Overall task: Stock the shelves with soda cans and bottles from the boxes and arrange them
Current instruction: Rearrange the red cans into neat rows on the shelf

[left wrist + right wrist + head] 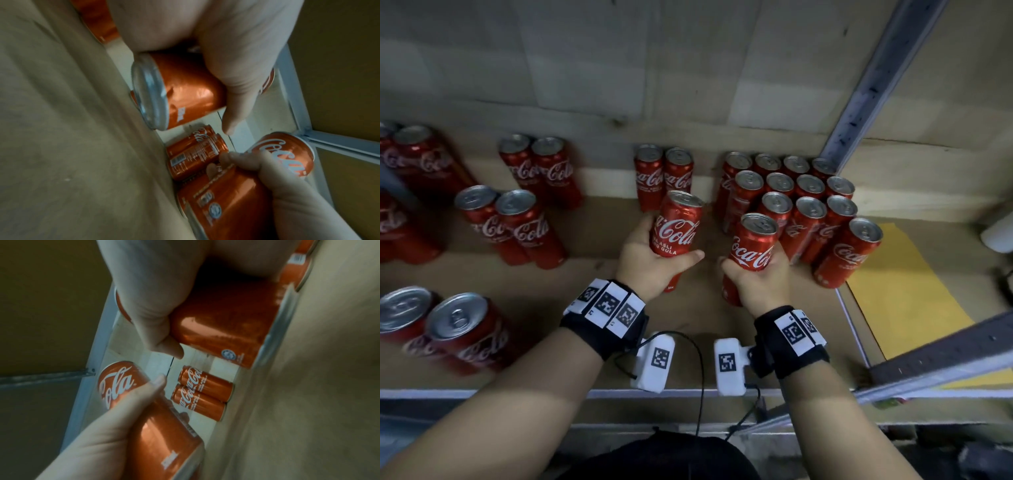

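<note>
left hand (pixel 654 263) grasping one red can (pixel 677 228), right hand (pixel 763 277) grasping another can (pixel 753 246), both mid-shelf (pixel 592 308), beside back-right-corner can block (pixel 801 195).

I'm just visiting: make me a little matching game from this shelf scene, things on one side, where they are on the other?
Things:
1. left hand
2. right hand
3. yellow sheet
4. pair of cans

Places:
A. lying flat at the shelf's right end
B. standing at the back wall, beyond the left hand
C. holds a tilted can mid-shelf
D. holds a can beside the big cluster

Pairs: 1-C, 2-D, 3-A, 4-B
</note>
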